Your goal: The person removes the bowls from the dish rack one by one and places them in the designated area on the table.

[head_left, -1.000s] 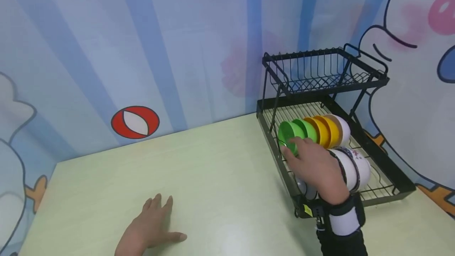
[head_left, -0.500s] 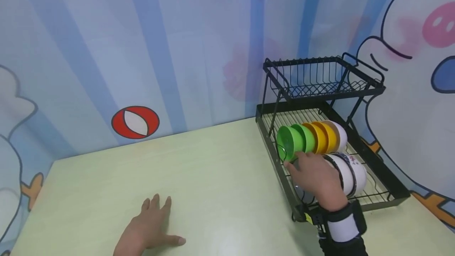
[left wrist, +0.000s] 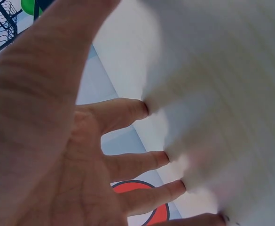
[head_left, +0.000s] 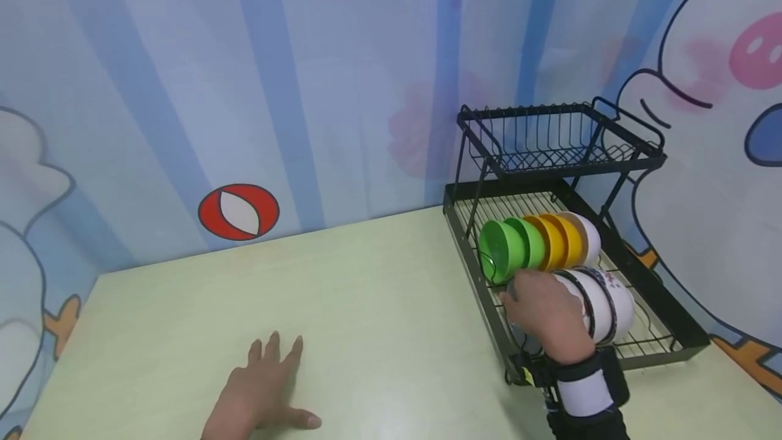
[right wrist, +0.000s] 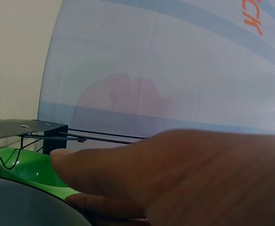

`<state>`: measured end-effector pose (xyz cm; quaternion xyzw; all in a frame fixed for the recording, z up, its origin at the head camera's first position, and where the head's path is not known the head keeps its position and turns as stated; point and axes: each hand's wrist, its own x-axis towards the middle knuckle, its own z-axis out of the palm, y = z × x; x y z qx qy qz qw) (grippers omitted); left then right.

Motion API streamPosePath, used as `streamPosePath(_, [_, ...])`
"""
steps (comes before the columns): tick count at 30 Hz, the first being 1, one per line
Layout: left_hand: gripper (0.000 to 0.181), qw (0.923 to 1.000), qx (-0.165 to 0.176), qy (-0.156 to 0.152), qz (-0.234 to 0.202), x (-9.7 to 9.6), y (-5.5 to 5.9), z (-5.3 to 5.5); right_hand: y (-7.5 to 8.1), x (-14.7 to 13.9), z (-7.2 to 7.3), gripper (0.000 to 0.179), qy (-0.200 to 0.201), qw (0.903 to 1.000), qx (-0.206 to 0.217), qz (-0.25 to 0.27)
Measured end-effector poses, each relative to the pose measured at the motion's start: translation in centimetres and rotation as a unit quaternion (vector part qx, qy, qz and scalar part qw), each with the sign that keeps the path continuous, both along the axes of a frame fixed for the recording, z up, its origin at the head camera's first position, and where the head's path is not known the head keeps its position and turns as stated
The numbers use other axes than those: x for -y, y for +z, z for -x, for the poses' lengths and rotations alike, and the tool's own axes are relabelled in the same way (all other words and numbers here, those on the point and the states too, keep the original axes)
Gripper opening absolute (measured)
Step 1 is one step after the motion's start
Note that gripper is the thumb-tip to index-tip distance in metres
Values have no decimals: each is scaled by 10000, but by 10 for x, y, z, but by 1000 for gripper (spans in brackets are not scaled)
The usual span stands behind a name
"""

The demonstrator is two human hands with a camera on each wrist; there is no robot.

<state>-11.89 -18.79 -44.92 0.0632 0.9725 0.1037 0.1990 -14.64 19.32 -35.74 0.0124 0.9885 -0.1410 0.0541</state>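
Observation:
My right hand (head_left: 546, 314) is over the left end of the front row of bowls, its fingers curled down at the rim of a pale grey-white bowl (head_left: 525, 341). That rim fills the lower left of the right wrist view, with my thumb (right wrist: 64, 165) just above it; the fingers' contact is mostly hidden. Patterned white bowls (head_left: 601, 304) with dark rims stand on edge to the right of the hand. Just behind it are green bowls (head_left: 501, 250), then yellow bowls (head_left: 556, 242). My left hand (head_left: 259, 386) rests on the table (head_left: 366, 304), fingers spread and fingertips touching it.
A black two-tier dish rack (head_left: 562, 172) stands at the table's right, its upper tier bare. Beyond the yellow bowls is another white bowl (head_left: 586, 233). A printed blue curtain (head_left: 348, 87) hangs along the table's back edge.
My right hand has moved down and forward from the green bowl to the grey-white bowl, and its fingers have curled in. The left hand stays in place; the head view has shifted slightly.

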Motion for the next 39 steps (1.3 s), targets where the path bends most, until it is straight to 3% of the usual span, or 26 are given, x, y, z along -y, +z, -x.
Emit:
streamPosePath(8, [124,10000,-49,-16,69,0,0,1,0,1,-1,12,306,9994,-131,-17])
streamPosePath(14, [125,10000,43,9,80,1,1,4,3,0,0,18,208,9996,180,-25])
streamPosePath(18, [124,9999,56,10,94,1,0,2,4,-1,-1,32,68,9991,424,-44])
streamPosePath(21, [124,9999,-33,-30,91,1,0,2,5,-1,0,40,73,9991,409,-76])
streamPosePath(31, [126,9998,-103,-82,147,1,-4,2,1,-6,1,42,215,9992,337,-98])
streamPosePath(39, [126,9995,-234,-80,174,3,-4,-1,-1,-3,-2,54,363,9975,433,-414])
